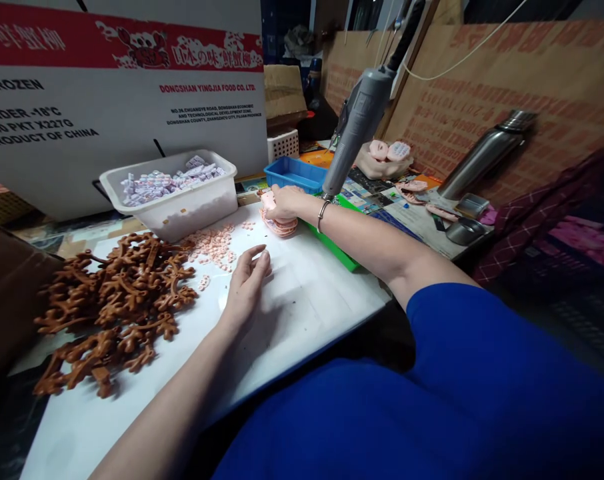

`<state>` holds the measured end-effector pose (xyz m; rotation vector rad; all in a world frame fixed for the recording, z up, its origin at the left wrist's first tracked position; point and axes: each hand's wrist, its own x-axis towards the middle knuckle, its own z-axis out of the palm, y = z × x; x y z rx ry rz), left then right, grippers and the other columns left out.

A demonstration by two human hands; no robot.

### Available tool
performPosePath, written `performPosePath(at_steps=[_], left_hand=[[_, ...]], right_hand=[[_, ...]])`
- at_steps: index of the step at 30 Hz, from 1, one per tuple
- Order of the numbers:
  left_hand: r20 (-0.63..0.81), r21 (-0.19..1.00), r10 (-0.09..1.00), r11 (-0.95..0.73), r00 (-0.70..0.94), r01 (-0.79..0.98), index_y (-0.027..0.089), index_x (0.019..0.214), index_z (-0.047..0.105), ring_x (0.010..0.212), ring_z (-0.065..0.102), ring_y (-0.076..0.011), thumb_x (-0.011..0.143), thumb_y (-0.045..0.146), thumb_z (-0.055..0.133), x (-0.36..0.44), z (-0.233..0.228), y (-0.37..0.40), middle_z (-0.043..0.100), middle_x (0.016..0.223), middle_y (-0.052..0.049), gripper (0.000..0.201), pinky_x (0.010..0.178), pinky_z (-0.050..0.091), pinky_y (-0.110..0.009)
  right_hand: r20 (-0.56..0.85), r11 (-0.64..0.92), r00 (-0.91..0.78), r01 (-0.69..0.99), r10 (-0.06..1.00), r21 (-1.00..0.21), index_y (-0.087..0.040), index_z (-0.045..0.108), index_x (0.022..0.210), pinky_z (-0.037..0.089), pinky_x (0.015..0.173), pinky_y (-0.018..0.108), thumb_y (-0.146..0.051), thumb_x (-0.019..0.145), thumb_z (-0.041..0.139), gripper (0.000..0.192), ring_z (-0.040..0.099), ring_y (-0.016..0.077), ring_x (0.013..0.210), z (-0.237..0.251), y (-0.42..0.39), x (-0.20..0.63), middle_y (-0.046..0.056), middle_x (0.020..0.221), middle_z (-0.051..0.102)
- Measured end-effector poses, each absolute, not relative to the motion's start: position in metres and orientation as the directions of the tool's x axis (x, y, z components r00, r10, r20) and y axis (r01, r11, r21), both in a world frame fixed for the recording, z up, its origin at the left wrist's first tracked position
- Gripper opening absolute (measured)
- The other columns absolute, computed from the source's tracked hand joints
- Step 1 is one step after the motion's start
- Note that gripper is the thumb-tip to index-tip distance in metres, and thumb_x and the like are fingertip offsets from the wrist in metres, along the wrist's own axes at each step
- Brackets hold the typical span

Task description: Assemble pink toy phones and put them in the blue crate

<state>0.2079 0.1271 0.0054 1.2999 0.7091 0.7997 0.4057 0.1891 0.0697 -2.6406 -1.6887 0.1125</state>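
Note:
My right hand (286, 203) reaches across the white board to a small stack of pink rounded pieces (282, 229). Its fingers are closed over the upper part of the stack, and the fingertips are partly hidden. Close to the board's middle, my left hand (246, 285) rests on its side with fingers loosely curved and the thumb near the index finger; nothing shows in it. Left of it lie many tiny pink pieces (215, 245) and a large heap of brown branch-shaped plastic parts (127, 293).
A white tub (192, 210) of small pale purple pieces stands before a printed carton (82, 160). Behind my right hand are a blue tray (295, 177) and a green tray (343, 252). A grey electric screwdriver (355, 120) hangs above. A steel flask (487, 155) stands right.

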Motion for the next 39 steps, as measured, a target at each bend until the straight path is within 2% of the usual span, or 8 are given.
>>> performPosePath(at_steps=[5, 9, 13, 16, 22, 29, 33, 39], left_hand=[[-0.012, 0.987, 0.861, 0.091, 0.508, -0.132, 0.020, 0.105, 0.062, 0.100, 0.061, -0.0226, 0.067, 0.067, 0.073, 0.207, 0.001, 0.133, 0.059, 0.099, -0.006, 0.061, 0.080, 0.056, -0.035], [0.007, 0.973, 0.905, 0.093, 0.425, -0.213, 0.023, 0.107, 0.057, 0.106, 0.061, -0.0227, 0.065, 0.065, 0.076, 0.206, 0.005, 0.138, 0.056, 0.115, -0.008, 0.063, 0.082, 0.056, -0.034], [0.009, 0.938, 0.915, 0.133, 0.404, -0.321, 0.026, 0.120, 0.048, 0.106, 0.065, -0.0240, 0.066, 0.066, 0.076, 0.206, 0.019, 0.132, 0.056, 0.123, -0.010, 0.072, 0.089, 0.056, -0.039], [0.024, 0.922, 0.868, 0.173, 0.496, -0.347, 0.027, 0.122, 0.048, 0.104, 0.066, -0.0239, 0.073, 0.062, 0.074, 0.205, 0.031, 0.114, 0.059, 0.122, -0.008, 0.065, 0.086, 0.058, -0.039], [0.029, 0.943, 0.803, 0.176, 0.595, -0.283, 0.025, 0.113, 0.056, 0.109, 0.065, -0.0240, 0.081, 0.056, 0.069, 0.200, 0.031, 0.073, 0.065, 0.120, -0.006, 0.046, 0.089, 0.059, -0.040], [0.188, 0.973, 0.872, -0.103, 0.451, -0.206, 0.022, 0.131, 0.051, 0.132, 0.053, -0.0265, 0.086, 0.057, 0.065, 0.196, 0.009, 0.048, 0.055, 0.141, -0.013, 0.059, 0.114, 0.041, -0.042], [0.191, 0.976, 0.890, -0.126, 0.414, -0.180, 0.022, 0.135, 0.051, 0.138, 0.047, -0.0264, 0.089, 0.056, 0.061, 0.194, 0.002, 0.042, 0.054, 0.143, -0.012, 0.058, 0.119, 0.035, -0.043], [0.138, 0.977, 0.904, -0.057, 0.404, -0.205, 0.024, 0.137, 0.047, 0.141, 0.042, -0.0267, 0.088, 0.061, 0.059, 0.193, -0.005, 0.040, 0.048, 0.149, -0.012, 0.062, 0.122, 0.029, -0.045]], right_hand=[[-0.024, -0.433, 0.433, 0.898, 0.901, -0.079, -0.007, 0.047, 0.136, 0.052, 0.093, 0.044, -0.039, 0.081, 0.066, 0.067, 0.063, 0.0375, 0.116, 0.074, 0.182, 0.403, 0.023, 0.123, 0.065], [0.101, -0.356, 0.366, 0.928, 0.925, -0.108, -0.009, 0.044, 0.138, 0.049, 0.097, 0.045, -0.038, 0.083, 0.062, 0.064, 0.059, 0.0361, 0.120, 0.088, 0.161, 0.393, 0.022, 0.129, 0.061], [0.191, -0.116, 0.159, 0.969, 0.969, -0.218, -0.015, 0.047, 0.134, 0.050, 0.097, 0.040, -0.037, 0.082, 0.059, 0.058, 0.061, 0.0285, 0.115, 0.087, 0.115, 0.369, 0.014, 0.126, 0.064], [0.278, 0.091, -0.008, 0.954, 0.960, -0.285, -0.012, 0.049, 0.135, 0.048, 0.100, 0.043, -0.036, 0.082, 0.058, 0.059, 0.060, 0.0270, 0.111, 0.070, 0.072, 0.357, 0.015, 0.124, 0.063], [0.501, 0.318, -0.167, 0.919, 0.849, -0.232, -0.008, 0.046, 0.140, 0.052, 0.095, 0.044, -0.049, 0.088, 0.060, 0.068, 0.060, 0.0265, 0.105, 0.035, 0.017, 0.358, 0.018, 0.119, 0.063], [0.655, 0.311, -0.281, 0.947, 0.701, 0.073, -0.010, 0.057, 0.134, 0.056, 0.083, 0.042, -0.060, 0.093, 0.050, 0.066, 0.062, 0.0286, 0.101, 0.015, -0.006, 0.351, 0.021, 0.120, 0.064], [0.732, 0.299, -0.260, 0.951, 0.630, 0.080, -0.010, 0.063, 0.127, 0.057, 0.080, 0.038, -0.061, 0.090, 0.054, 0.063, 0.063, 0.0271, 0.097, 0.013, -0.012, 0.347, 0.019, 0.115, 0.067], [0.717, 0.284, -0.259, 0.955, 0.647, 0.089, -0.018, 0.066, 0.126, 0.057, 0.079, 0.038, -0.059, 0.091, 0.054, 0.055, 0.063, 0.0263, 0.097, 0.010, -0.012, 0.346, 0.018, 0.119, 0.066]])
